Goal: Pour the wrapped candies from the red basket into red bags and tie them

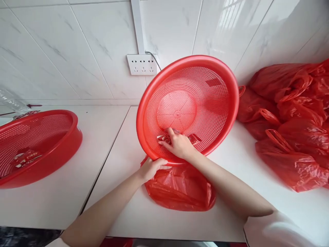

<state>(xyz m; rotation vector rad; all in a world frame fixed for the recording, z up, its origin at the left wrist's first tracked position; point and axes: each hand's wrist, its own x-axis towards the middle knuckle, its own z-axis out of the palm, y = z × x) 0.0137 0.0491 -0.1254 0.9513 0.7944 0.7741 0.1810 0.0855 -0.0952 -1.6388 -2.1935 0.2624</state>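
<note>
A round red plastic basket (205,65) with a perforated wall stands tilted on its lower rim, its opening facing me. My left hand (151,168) is closed on the basket's near rim at the bottom. My right hand (178,144) reaches inside the basket, fingers closed on small red-and-white packets (164,138) lying against the lower wall. Another packet (194,139) lies just right of that hand. A red plastic bag (180,188) lies on the white counter (123,151) directly under the basket's lower rim.
A second red basket (51,151) sits at the left with a few red packets (24,158) inside. A heap of red plastic bags (290,120) fills the right side. A white wall socket (142,64) is behind, on the tiled wall.
</note>
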